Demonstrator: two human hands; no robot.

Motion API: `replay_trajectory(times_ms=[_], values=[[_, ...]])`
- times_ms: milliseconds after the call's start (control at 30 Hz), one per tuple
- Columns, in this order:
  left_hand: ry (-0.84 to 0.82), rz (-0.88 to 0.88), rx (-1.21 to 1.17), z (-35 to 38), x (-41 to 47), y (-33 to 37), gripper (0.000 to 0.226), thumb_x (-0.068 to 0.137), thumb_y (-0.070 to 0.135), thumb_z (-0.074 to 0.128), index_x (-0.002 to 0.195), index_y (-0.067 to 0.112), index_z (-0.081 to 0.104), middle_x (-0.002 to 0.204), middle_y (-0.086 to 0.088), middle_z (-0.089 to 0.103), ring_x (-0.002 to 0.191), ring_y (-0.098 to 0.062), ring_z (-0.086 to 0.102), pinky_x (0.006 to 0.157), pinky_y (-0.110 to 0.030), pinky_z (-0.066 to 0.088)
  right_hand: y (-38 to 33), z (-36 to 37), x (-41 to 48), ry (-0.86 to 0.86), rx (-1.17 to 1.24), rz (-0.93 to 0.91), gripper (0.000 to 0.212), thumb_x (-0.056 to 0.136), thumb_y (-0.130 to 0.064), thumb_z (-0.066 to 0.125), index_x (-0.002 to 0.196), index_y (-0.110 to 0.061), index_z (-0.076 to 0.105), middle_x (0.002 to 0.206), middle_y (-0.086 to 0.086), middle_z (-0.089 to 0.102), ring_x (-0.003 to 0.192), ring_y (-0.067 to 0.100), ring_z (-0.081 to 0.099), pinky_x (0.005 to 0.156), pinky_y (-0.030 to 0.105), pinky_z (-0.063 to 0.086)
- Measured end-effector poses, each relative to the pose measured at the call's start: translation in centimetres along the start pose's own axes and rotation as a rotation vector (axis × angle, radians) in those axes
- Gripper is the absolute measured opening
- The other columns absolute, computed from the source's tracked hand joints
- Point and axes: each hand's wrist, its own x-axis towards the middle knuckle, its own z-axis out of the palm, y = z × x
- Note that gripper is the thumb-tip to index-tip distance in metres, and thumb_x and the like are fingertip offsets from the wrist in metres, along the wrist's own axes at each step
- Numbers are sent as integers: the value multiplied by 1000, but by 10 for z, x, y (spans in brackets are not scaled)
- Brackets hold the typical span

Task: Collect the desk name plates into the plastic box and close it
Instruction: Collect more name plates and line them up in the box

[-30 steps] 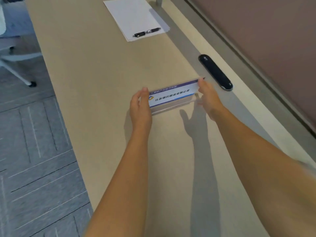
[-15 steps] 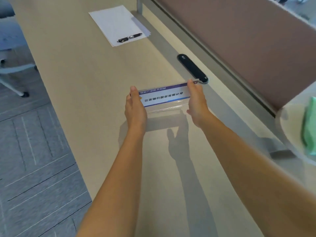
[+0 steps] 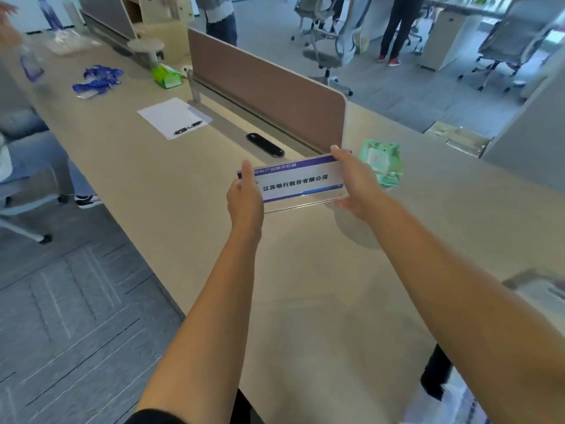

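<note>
Name plate (image 3: 298, 182) at frame centre, lifted above the worktop (image 3: 305, 286), gripped endwise by left hand (image 3: 244, 195) and right hand (image 3: 354, 182). Best kept level, grip firm; plastic box not clearly seen.

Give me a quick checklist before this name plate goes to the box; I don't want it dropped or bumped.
1. Both ends gripped: ok. The left hand and right hand each clasp an end of the name plate.
2. Plate lifted off the desk: ok, judging by the shadow beneath.
3. Plate level: roughly ok, tilted slightly.
4. Obstacles nearby: not ok. A green wipes pack lies just beyond the right hand.
5. Box located: cannot tell. A blurred object sits at the right edge.
6. Box lid open: cannot tell.
</note>
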Motion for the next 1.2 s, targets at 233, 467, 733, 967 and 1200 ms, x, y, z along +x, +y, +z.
replay_trajectory(times_ms=[233,467,733,967,1200], values=[[-291,-41,34,23,-131,-2,28,95,52,50,91,25,56,84,2,68,76,-11,64,71,-33,50,6,-109,-116,158,75,-37,27,82,-52,65,93,-28,62,95,-5,69,95,17,64,90,40,49],[-600,18,156,38,-197,-21,29,88,54,61,90,25,65,86,3,74,80,-16,69,87,-45,54,34,-188,-194,335,167,10,22,87,-49,62,90,-27,59,91,0,64,89,15,58,89,39,45],[-1072,-221,142,37,-244,-51,84,71,84,40,121,23,67,114,-5,72,109,-25,68,87,-36,53,52,-239,-283,629,105,64,66,67,-59,72,121,-23,63,105,6,66,97,30,60,97,59,45],[-1320,-135,366,35,-293,-60,53,82,78,43,98,35,70,120,-6,67,117,-32,58,112,-51,32,71,-271,-347,722,85,2,40,69,-52,69,90,-18,67,81,8,66,83,30,64,89,53,55],[-1632,2,528,77,-383,-82,55,70,74,63,123,62,53,147,13,45,137,-19,40,114,-49,30,87,-345,-392,603,71,-114,38,62,-49,73,88,-21,68,97,8,56,80,27,53,70,43,51]])
